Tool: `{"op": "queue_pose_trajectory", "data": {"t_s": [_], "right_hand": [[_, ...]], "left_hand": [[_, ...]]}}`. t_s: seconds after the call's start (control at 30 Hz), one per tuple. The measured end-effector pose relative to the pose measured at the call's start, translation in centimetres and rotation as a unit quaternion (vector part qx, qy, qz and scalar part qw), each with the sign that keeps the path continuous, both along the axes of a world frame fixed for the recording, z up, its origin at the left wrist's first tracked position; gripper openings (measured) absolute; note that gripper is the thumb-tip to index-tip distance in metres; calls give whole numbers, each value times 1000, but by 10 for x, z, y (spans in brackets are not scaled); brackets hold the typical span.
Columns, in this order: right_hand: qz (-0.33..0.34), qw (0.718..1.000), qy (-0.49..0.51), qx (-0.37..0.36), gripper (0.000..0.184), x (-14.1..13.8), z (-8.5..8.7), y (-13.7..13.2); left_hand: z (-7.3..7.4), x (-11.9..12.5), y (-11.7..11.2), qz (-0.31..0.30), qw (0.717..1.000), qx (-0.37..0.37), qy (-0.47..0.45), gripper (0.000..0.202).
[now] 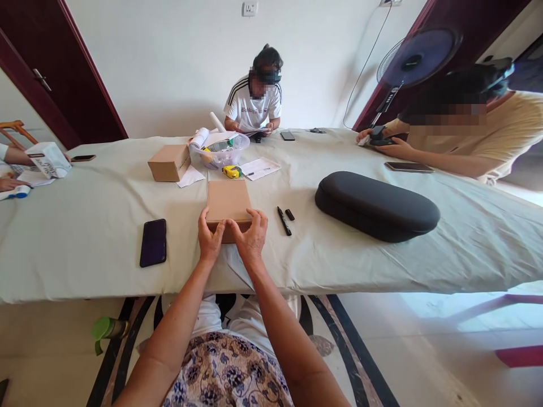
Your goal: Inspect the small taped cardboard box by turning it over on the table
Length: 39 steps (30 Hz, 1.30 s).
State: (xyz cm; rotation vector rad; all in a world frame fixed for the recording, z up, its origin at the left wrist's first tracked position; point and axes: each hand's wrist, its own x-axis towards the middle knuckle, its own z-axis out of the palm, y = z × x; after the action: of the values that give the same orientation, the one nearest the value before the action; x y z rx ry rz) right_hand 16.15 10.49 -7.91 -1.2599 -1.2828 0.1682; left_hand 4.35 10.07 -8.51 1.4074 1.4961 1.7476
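A flat brown cardboard box (228, 200) lies on the cloth-covered table (85, 226) right in front of me. My left hand (209, 236) presses against the box's near left corner, fingers curled on its front edge. My right hand (253, 236) holds the near right corner, fingers spread over the top edge. Both hands touch the box at once. A black marker (284, 220) and its loose cap (289, 214) lie just to the right of my right hand.
A dark phone (153, 242) lies left of my hands. A black oval case (376, 206) sits to the right. Farther back are a second cardboard box (168, 163), a clear bowl (220, 150), a yellow tape measure (231, 171) and papers. Other people sit at the table's far, left and right sides.
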Motion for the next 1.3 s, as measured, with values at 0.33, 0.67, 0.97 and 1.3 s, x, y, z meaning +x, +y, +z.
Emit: {"op": "queue_pose_trajectory", "data": {"t_s": [0.33,0.67,0.97,1.3], "right_hand": [[206,961,175,-57,30,44,-11,17],[231,956,97,-152,35,68,-46,16],[149,968,-80,-185,12,67,-43,10],[160,969,-113,-153,23,65,-39,4]], "left_hand": [[-8,-19,3,-37,998,14,47,69],[-32,-50,7,-133,991,-19,9,69],[-32,-49,3,-87,992,-55,67,58],[-33,-44,-4,-5,979,-85,185,43]]}}
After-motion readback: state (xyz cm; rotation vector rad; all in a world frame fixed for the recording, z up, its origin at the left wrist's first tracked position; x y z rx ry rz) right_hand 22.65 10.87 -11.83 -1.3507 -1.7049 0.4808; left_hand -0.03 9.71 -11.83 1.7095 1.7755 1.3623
